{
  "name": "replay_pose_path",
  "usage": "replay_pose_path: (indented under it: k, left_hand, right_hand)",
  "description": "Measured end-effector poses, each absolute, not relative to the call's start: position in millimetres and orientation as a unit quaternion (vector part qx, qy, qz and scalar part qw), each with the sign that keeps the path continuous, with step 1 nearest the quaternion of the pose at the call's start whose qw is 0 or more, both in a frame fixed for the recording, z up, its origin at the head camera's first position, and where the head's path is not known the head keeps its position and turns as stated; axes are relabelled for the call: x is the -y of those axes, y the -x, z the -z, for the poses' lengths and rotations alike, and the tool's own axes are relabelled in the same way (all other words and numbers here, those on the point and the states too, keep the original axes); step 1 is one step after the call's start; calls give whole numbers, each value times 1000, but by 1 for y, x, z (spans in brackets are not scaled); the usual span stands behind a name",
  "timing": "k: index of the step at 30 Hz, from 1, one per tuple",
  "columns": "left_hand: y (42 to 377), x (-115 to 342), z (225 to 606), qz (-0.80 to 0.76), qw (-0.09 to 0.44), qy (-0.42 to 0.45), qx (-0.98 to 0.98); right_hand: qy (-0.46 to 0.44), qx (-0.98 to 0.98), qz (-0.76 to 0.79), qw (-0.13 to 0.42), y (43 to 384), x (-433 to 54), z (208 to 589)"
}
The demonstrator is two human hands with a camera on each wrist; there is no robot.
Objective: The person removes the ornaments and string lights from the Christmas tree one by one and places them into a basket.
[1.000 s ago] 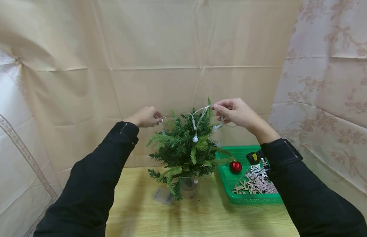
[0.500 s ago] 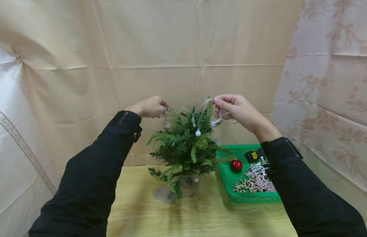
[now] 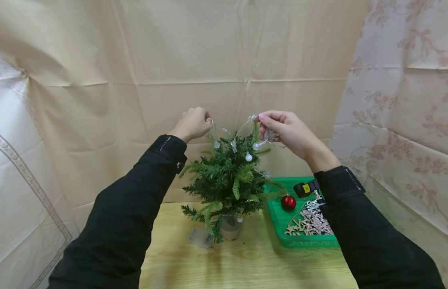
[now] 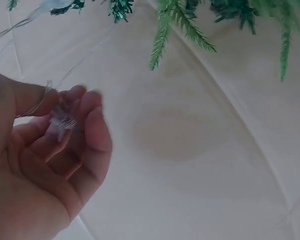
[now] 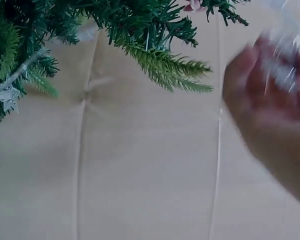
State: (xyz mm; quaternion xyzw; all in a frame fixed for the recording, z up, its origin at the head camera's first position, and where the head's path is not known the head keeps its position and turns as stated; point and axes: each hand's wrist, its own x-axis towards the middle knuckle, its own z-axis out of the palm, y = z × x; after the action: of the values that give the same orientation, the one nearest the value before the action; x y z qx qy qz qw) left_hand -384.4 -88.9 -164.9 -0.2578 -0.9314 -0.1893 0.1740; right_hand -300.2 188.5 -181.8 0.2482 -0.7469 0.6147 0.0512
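Note:
A small artificial Christmas tree (image 3: 224, 180) stands upright in a pot (image 3: 231, 230). Above its upper left side, my left hand (image 3: 193, 123) pinches the clear wire of a string of fairy lights (image 3: 248, 157). In the left wrist view, a clear star-like piece (image 4: 63, 120) lies against the curled fingers of that hand. At the treetop's right, my right hand (image 3: 289, 132) pinches another part of the string between thumb and fingertips. A bunch of clear pieces (image 5: 285, 67) shows blurred in its palm in the right wrist view. Round white bulbs hang before the upper branches.
A green plastic basket (image 3: 300, 243) at the right holds a heap of small cut-out shapes (image 3: 312, 220) and a black item with a yellow mark (image 3: 306, 188). A red ball ornament (image 3: 288, 202) hangs by a branch over it. A clear flat box (image 3: 200, 237) lies beside the pot.
My left hand has risen and moved right, toward the treetop, drawing the wire along. My right hand has lifted slightly, and the hanging bulbs have shifted up.

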Motion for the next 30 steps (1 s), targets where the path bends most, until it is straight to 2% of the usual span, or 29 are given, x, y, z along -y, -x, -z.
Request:
replay_pose_path:
  k: [3,7,11,18,22,26,30]
  left_hand:
    - [383,88,163,208,193,239,929]
    - [382,90,161,224,238,216,920]
    - [381,91,160,230,263,202,915]
    - [378,85,154,236,288,207,905]
    - [375,78,151,234,277,205,909]
    - [374,65,151,247,249,210,912]
    - [372,51,150,263,235,220,910]
  right_hand:
    - [-281,723,-631,29,298,-185,179]
    - [-270,700,-658,65,296,-179,173]
    - [-206,697,-678,108,300,-176,169]
    - [-91,648,-742,146,307,-192,165]
    - [-59,676,-723,130,313,-203,171]
    - [-74,755,-644,98,324,-203,185]
    - [-73,811,-574,91,332,-199,195]
